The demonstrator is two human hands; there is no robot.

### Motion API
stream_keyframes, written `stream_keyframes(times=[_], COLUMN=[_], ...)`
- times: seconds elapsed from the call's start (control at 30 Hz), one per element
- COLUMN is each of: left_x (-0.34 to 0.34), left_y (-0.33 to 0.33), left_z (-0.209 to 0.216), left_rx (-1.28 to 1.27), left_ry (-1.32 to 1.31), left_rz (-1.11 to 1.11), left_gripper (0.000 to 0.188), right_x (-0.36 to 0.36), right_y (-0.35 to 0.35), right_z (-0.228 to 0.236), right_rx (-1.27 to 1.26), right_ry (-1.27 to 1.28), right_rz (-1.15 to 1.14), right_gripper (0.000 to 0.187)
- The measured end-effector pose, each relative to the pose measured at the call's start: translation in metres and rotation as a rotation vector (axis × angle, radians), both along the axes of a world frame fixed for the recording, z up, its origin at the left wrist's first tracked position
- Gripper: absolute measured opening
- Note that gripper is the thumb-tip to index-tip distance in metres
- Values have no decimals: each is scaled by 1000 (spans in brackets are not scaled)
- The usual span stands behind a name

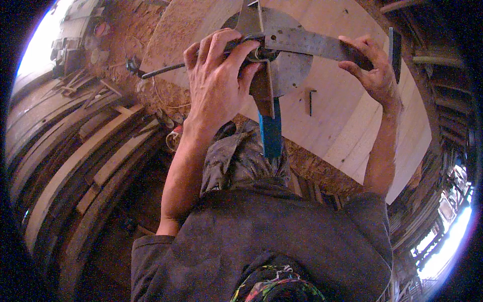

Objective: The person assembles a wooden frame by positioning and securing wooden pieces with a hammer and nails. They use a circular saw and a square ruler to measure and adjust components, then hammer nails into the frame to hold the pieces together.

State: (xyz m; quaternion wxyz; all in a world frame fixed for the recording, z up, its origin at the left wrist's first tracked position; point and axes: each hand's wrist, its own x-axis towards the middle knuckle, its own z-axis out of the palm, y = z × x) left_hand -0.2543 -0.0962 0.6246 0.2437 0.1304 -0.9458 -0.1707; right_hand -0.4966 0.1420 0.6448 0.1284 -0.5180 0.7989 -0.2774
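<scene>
A metal assembly with several flat arms around a central hub [266,53] sits over a grey round plate [294,70]. My left hand [217,75] is closed at the hub, its thumb and fingers gripping a dark part there that they largely cover. A thin black rod [163,70] sticks out to the left from beneath that hand. To the right runs a perforated grey metal arm [312,44]; my right hand [371,68] pinches its dark outer end between thumb and fingers. Toward me, a brownish metal arm [264,90] points down, with a blue blade-like piece [270,133] below it.
Beneath the assembly lies a large pale wooden panel [347,121] with a small dark slot or strip [311,101] on it. Long planks [80,176] are stacked at the left. Sawdust [128,30] covers the ground. A dark upright bar [395,55] stands beside my right hand.
</scene>
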Motion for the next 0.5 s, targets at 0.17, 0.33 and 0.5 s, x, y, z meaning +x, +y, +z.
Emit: stream_keyframes(times=[0.17,0.33,0.5], left_x=[0,-1,-3], left_y=[0,0,2], left_z=[-1,-3,-3], left_rx=[1,-1,-2], left_ry=[9,15,5], left_rz=[-3,-5,-3], left_gripper=[36,37,36], right_x=[-14,-25,-31], right_y=[-4,-9,-10], right_z=[3,4,1], right_rx=[52,54,38], right_ry=[-10,-11,-19], right_rz=[38,102,140], right_gripper=[50,51,51])
